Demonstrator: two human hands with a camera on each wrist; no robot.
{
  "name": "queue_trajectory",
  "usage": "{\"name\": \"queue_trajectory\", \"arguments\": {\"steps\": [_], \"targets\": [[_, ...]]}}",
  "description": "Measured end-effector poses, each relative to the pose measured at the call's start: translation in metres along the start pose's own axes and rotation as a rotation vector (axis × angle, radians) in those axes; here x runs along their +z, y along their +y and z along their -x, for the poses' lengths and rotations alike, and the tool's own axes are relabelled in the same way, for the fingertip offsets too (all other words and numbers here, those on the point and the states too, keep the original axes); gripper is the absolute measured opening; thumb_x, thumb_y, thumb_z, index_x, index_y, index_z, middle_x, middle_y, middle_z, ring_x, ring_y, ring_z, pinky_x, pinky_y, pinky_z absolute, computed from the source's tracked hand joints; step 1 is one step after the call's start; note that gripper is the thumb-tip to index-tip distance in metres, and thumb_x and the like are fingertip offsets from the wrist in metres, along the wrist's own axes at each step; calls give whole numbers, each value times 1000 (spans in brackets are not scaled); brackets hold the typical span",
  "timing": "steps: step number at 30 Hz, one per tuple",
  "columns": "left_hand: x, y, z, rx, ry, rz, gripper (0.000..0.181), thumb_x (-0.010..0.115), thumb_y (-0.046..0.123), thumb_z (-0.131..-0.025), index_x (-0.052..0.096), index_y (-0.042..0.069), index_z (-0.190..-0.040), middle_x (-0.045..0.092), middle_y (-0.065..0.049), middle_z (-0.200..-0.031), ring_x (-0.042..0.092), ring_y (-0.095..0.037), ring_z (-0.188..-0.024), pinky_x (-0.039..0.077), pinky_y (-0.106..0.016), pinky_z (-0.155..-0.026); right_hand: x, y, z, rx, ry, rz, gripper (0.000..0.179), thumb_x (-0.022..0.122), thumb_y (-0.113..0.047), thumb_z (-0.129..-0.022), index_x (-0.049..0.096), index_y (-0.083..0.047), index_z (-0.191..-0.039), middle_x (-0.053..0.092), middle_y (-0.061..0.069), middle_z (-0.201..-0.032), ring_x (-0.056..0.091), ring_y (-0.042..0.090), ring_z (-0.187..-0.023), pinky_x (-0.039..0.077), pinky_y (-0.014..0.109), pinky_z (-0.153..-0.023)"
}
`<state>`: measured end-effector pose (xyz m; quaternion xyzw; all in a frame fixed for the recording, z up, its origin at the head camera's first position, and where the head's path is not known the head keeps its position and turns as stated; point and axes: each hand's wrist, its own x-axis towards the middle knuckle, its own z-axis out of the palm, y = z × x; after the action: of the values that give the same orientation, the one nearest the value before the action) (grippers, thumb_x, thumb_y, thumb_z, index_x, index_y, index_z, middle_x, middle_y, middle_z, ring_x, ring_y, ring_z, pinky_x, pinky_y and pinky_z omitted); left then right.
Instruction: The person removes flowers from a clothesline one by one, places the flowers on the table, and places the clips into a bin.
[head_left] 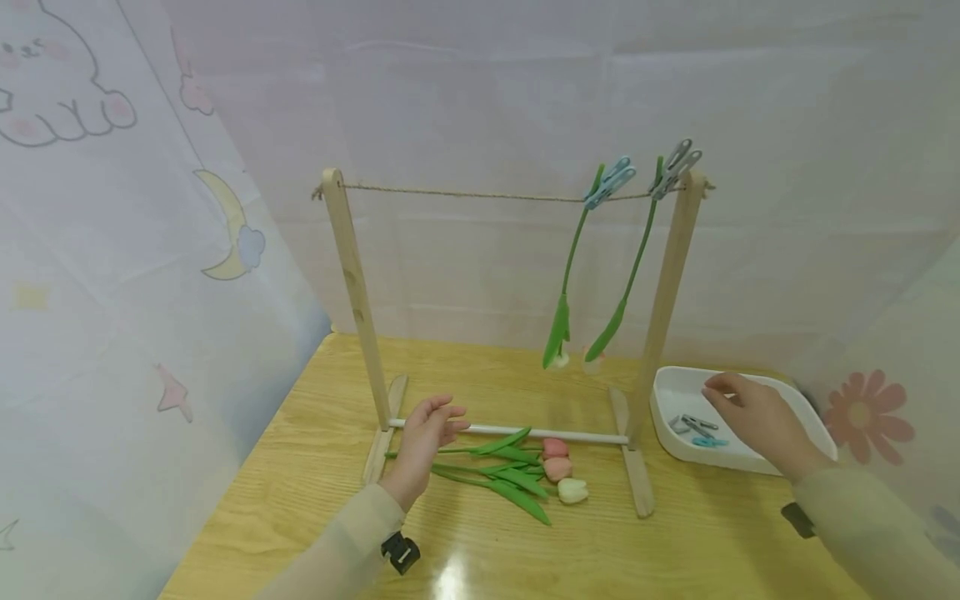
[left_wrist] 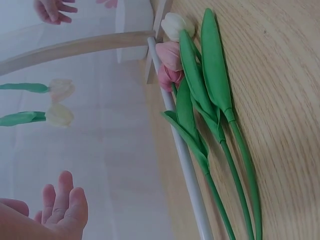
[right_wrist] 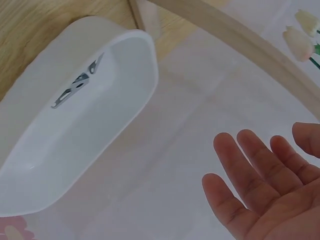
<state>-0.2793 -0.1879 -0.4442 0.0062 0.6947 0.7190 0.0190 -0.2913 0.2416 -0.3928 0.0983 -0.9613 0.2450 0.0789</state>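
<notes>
My left hand [head_left: 426, 442] hovers over the stem ends of artificial tulips lying on the table, its fingers relaxed and holding nothing. Two of those have pink heads [head_left: 557, 469] and one is a white tulip [head_left: 573, 491]. In the left wrist view, the hand [left_wrist: 62, 212] shows loosely spread fingers. Over a white bin [head_left: 667, 433] at the right is my right hand [head_left: 761, 421], fingers slightly bent and nothing in them. Inside the bin lie grey clothespins [head_left: 697, 427] and a blue clothespin [head_left: 709, 442]. The right wrist view shows the right hand [right_wrist: 265, 192] with fingers apart.
A wooden frame [head_left: 352, 292] carries a twine line [head_left: 465, 196]. On its right part, a blue clothespin [head_left: 611, 182] and a grey clothespin [head_left: 675, 172] clip two tulips hanging head down. A white rod [head_left: 517, 431] joins the frame's feet. Printed cloth [head_left: 480, 100] stands behind.
</notes>
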Motion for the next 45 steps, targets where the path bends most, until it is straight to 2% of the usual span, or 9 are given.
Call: {"name": "queue_trajectory", "arguments": {"steps": [4,12,22,26,29,34,36,42,45], "targets": [[0,0,-1,16,-10,-11,35,36,14,-106,42,-8,-132,57,-26,-124,63,-31,-106,51,-38,-91,-1,-8,4,-5,18,-14,29,50,-18,-102,59,8,-114,60,33,-115,60,50,-96,49,60,-77],[1,1,-2,42,-27,-41,37,40,15,-105,42,-8,-134,59,-23,-122,60,-35,-111,49,-45,-95,-2,-22,6,-11,73,-37,35,48,-22,-104,56,8,-121,59,33,-117,57,52,-99,48,62,-77],[3,5,-3,100,-34,-81,38,39,15,-106,43,-9,-135,58,-25,-125,59,-36,-112,49,-47,-93,-9,-41,8,-79,185,-76,29,51,-17,-103,56,7,-118,62,31,-111,58,48,-99,48,60,-78],[5,7,-5,110,-35,-93,38,40,15,-106,44,-8,-135,58,-24,-125,60,-35,-112,48,-50,-95,-13,-47,7,-107,217,-70,29,52,-16,-102,56,7,-119,62,30,-111,59,45,-98,50,43,-76],[6,9,-6,107,-35,-100,38,41,17,-106,45,-7,-136,59,-22,-125,60,-34,-112,48,-47,-94,-16,-50,6,-117,224,-72,30,52,-16,-102,56,7,-120,63,29,-111,59,44,-100,45,29,-73],[8,12,-6,130,-50,-118,39,41,17,-106,44,-8,-136,59,-24,-125,60,-35,-112,48,-49,-95,-19,-56,6,-135,222,-90,31,52,-16,-102,54,8,-122,62,29,-111,57,44,-100,40,22,-72],[9,14,-5,144,-58,-127,40,41,17,-106,43,-9,-136,59,-24,-125,60,-35,-112,47,-50,-96,-21,-59,7,-142,228,-84,31,52,-16,-102,54,7,-123,62,28,-113,57,42,-101,41,26,-73],[10,19,-6,230,-81,-167,43,41,24,-106,46,-9,-134,62,-21,-121,62,-32,-107,49,-50,-92,-24,-67,8,-180,239,-94,33,52,-14,-102,52,6,-127,61,29,-115,55,45,-103,44,57,-79],[11,21,-7,248,-87,-175,44,41,26,-106,47,-9,-133,62,-21,-120,63,-31,-106,51,-46,-90,-26,-72,9,-195,245,-93,33,53,-14,-101,51,6,-128,61,29,-114,56,46,-103,43,61,-79]]}}
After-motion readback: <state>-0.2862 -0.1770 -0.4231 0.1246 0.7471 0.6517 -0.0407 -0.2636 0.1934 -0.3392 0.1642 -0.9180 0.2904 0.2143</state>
